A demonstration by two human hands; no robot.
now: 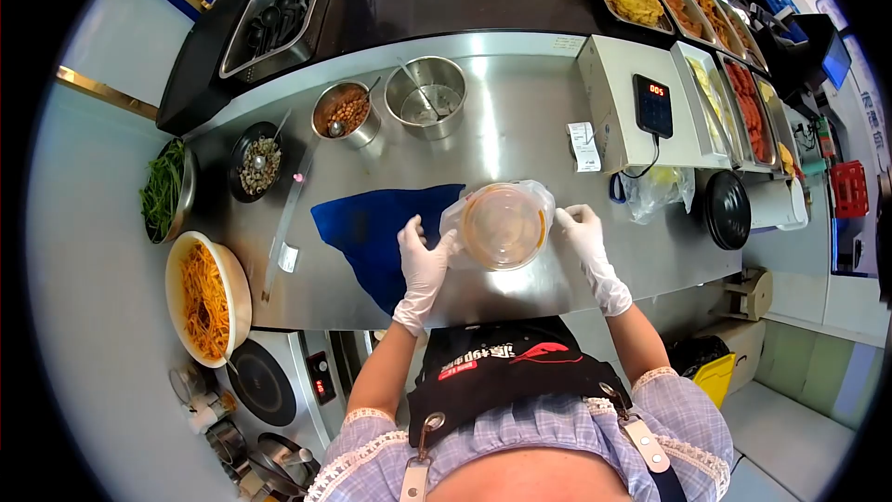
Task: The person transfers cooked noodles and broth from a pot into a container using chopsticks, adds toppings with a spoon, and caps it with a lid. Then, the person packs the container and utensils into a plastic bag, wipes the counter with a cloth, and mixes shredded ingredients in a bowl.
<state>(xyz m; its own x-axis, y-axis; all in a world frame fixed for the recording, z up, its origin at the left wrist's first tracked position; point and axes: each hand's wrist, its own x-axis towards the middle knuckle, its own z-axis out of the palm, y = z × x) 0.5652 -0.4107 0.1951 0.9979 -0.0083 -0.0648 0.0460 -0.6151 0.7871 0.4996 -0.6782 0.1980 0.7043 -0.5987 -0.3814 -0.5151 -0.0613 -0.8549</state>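
A round takeaway container (504, 228) with a clear lid stands on the steel counter in front of me, with an orange-brown tint along its rim. A translucent plastic bag (537, 191) is bunched around it. My left hand (424, 262), in a white glove, has its thumb and fingers at the bag's left edge, pinching it. On the other side, my gloved right hand (585, 240) pinches the bag's right edge. A blue cloth (372, 232) lies spread on the counter just left of my left hand.
Along the back stand a steel pot (426, 98) with a ladle and a pot of peanuts (346, 115). At left are a black bowl (257, 163) and a tub of orange shreds (206, 297). A phone-like display (652, 104) and black lids (728, 211) sit at right.
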